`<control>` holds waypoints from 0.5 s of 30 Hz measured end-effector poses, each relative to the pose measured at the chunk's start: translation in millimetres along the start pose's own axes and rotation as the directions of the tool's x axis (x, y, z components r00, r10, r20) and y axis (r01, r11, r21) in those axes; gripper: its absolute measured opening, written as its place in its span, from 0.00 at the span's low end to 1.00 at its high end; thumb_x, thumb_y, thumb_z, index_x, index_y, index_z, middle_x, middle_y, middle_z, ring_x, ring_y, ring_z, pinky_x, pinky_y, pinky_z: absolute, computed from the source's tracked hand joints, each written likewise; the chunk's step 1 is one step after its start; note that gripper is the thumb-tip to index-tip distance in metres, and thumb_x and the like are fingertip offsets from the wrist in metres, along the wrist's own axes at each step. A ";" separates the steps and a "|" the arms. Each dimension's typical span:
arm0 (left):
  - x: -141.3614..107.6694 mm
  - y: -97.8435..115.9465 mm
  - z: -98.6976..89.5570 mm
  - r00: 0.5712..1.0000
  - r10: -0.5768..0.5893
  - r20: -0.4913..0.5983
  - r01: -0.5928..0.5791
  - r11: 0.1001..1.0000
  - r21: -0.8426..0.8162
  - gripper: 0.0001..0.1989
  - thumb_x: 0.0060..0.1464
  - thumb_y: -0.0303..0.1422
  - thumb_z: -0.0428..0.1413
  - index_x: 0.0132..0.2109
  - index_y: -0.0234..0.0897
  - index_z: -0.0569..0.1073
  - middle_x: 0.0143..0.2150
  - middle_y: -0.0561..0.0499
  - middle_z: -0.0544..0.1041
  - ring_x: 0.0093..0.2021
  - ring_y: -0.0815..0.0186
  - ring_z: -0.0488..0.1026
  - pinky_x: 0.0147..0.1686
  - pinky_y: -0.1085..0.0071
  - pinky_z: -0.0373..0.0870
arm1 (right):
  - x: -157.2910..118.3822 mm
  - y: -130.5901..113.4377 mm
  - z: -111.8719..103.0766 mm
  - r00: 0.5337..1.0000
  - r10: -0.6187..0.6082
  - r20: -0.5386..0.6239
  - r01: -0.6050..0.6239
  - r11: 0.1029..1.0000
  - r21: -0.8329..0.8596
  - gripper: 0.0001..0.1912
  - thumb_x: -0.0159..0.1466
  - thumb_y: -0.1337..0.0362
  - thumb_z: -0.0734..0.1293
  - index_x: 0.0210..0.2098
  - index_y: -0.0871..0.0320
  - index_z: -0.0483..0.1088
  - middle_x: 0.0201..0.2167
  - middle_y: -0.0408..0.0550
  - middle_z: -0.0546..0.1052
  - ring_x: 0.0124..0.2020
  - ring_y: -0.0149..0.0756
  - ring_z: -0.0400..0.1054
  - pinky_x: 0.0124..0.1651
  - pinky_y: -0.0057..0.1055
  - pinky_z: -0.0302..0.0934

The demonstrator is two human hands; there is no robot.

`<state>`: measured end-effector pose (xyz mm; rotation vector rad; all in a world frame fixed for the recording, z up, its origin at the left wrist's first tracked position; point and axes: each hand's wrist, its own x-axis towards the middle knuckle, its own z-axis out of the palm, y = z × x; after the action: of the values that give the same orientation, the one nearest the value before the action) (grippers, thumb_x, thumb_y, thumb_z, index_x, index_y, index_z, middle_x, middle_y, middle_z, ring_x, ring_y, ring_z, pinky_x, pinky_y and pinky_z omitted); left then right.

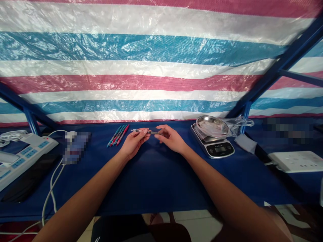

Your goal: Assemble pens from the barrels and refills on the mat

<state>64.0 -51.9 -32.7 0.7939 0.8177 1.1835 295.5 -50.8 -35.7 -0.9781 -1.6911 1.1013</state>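
Note:
My left hand (136,141) is closed, with thumb and fingers pinching a slim pen (136,130) over the blue table. The pen lies nearly level, its narrow clear end pointing left. At the pen's darker right end is my right hand (172,138), its thumb against that part and its index finger lifted slightly above. Its other fingertips are partly hidden. Left of my hands, several pens (117,135) with teal and red-pink barrels lie side by side on the table.
A kitchen scale (219,150) with a metal bowl (212,125) and clear plastic bags stands to the right. White power strips (27,153) (297,161), cables and a blurred phone-like object (75,148) lie at the sides. A striped sheet (151,80) and blue frame bars border the table (156,181).

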 end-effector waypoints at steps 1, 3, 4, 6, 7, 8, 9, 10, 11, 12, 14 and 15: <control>0.3 -0.2 -0.4 1.000 0.001 -0.001 -0.001 1.000 -0.002 0.18 0.54 0.37 0.76 0.48 0.32 0.86 0.52 0.42 0.86 0.45 0.67 0.83 0.53 0.72 0.79 | 0.1 0.8 -0.1 1.000 -0.020 0.002 0.020 1.000 0.001 0.27 0.67 0.44 0.75 0.58 0.51 0.73 0.43 0.46 0.82 0.33 0.36 0.76 0.41 0.34 0.72; 0.8 -0.7 -1.2 1.000 0.003 0.001 -0.003 1.000 0.000 0.18 0.54 0.37 0.76 0.49 0.32 0.86 0.52 0.42 0.86 0.45 0.67 0.83 0.53 0.73 0.79 | -0.1 0.1 -0.2 0.999 -0.030 0.020 0.031 0.999 -0.012 0.22 0.68 0.44 0.74 0.51 0.53 0.76 0.42 0.47 0.82 0.34 0.36 0.77 0.42 0.35 0.73; 0.9 -0.9 -1.5 1.000 0.003 0.002 -0.003 1.000 0.002 0.18 0.54 0.37 0.76 0.49 0.33 0.86 0.52 0.42 0.86 0.45 0.67 0.83 0.53 0.73 0.79 | -0.3 -1.0 -0.3 0.999 -0.015 0.029 0.015 1.000 -0.021 0.21 0.71 0.42 0.70 0.46 0.54 0.78 0.39 0.47 0.83 0.33 0.37 0.77 0.41 0.35 0.72; 1.1 -1.1 -1.7 1.000 0.000 0.007 0.000 1.000 0.004 0.18 0.54 0.37 0.76 0.49 0.33 0.86 0.53 0.42 0.86 0.45 0.67 0.83 0.52 0.73 0.79 | -1.0 -3.3 -0.3 0.999 0.031 0.043 -0.029 0.999 -0.038 0.25 0.75 0.41 0.64 0.40 0.55 0.78 0.35 0.47 0.82 0.32 0.37 0.76 0.41 0.35 0.72; 1.0 -1.0 -1.5 1.000 -0.001 0.007 0.001 1.000 0.004 0.18 0.54 0.37 0.76 0.49 0.33 0.86 0.53 0.42 0.86 0.45 0.68 0.83 0.52 0.74 0.79 | -1.2 -3.9 -0.3 0.998 0.043 0.040 -0.042 0.998 -0.039 0.25 0.75 0.41 0.64 0.42 0.55 0.79 0.35 0.47 0.82 0.31 0.36 0.76 0.40 0.34 0.71; 0.9 -0.9 -1.1 1.000 -0.002 0.005 0.002 1.000 0.002 0.19 0.54 0.37 0.76 0.49 0.33 0.86 0.52 0.42 0.86 0.45 0.68 0.83 0.52 0.74 0.79 | -1.3 -4.0 -0.3 0.999 0.040 0.031 -0.039 0.999 -0.032 0.22 0.74 0.42 0.66 0.46 0.55 0.78 0.36 0.47 0.83 0.31 0.36 0.76 0.40 0.34 0.72; 0.7 -0.6 -0.7 1.000 -0.003 0.002 0.003 1.000 0.000 0.19 0.54 0.37 0.76 0.49 0.33 0.86 0.52 0.42 0.86 0.45 0.68 0.83 0.52 0.74 0.79 | -1.2 -3.5 -0.5 1.000 0.023 0.018 -0.023 1.000 -0.020 0.21 0.71 0.43 0.70 0.51 0.53 0.77 0.39 0.46 0.83 0.31 0.36 0.77 0.39 0.34 0.72; 0.5 -0.2 -0.2 1.000 -0.003 0.000 0.003 1.000 -0.002 0.19 0.54 0.37 0.76 0.49 0.33 0.86 0.52 0.42 0.86 0.45 0.68 0.83 0.52 0.73 0.79 | -1.0 -2.9 -0.8 1.000 -0.002 0.007 0.002 1.000 -0.008 0.23 0.69 0.45 0.74 0.55 0.52 0.75 0.42 0.46 0.82 0.32 0.36 0.77 0.40 0.34 0.72; 0.2 0.2 0.3 1.000 -0.003 -0.002 0.003 1.000 -0.002 0.18 0.54 0.37 0.76 0.49 0.33 0.86 0.52 0.42 0.86 0.45 0.67 0.83 0.52 0.73 0.79 | -0.7 -2.1 -1.1 1.000 -0.027 -0.002 0.027 1.000 0.002 0.23 0.67 0.47 0.76 0.56 0.51 0.74 0.44 0.46 0.82 0.33 0.36 0.77 0.40 0.34 0.73; 0.0 0.6 0.7 1.000 -0.003 -0.004 0.003 1.000 -0.001 0.18 0.54 0.37 0.76 0.48 0.33 0.86 0.52 0.42 0.86 0.45 0.67 0.83 0.52 0.73 0.79 | -0.5 -1.6 -1.5 0.999 -0.044 -0.001 0.044 0.999 0.006 0.21 0.67 0.48 0.76 0.53 0.51 0.75 0.43 0.46 0.82 0.33 0.36 0.77 0.40 0.35 0.73; -0.4 1.2 1.2 1.000 0.000 -0.002 0.000 1.000 0.000 0.18 0.54 0.37 0.76 0.48 0.33 0.86 0.53 0.42 0.85 0.45 0.67 0.83 0.53 0.72 0.79 | -0.5 -1.4 -1.9 0.998 -0.047 0.042 0.047 0.999 -0.020 0.15 0.71 0.47 0.71 0.44 0.53 0.76 0.38 0.45 0.81 0.33 0.36 0.77 0.41 0.35 0.72; -0.5 1.4 1.2 1.000 0.003 -0.001 -0.003 1.000 0.000 0.18 0.54 0.37 0.76 0.48 0.33 0.86 0.53 0.42 0.85 0.45 0.67 0.83 0.53 0.71 0.79 | -0.6 -1.7 -1.9 0.997 -0.035 0.064 0.037 0.999 -0.036 0.16 0.73 0.47 0.69 0.41 0.54 0.76 0.36 0.45 0.81 0.33 0.37 0.77 0.42 0.35 0.72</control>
<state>64.3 -52.2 -30.9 0.7949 0.8180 1.1862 297.2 -51.3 -33.8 -0.9409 -1.7797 1.0908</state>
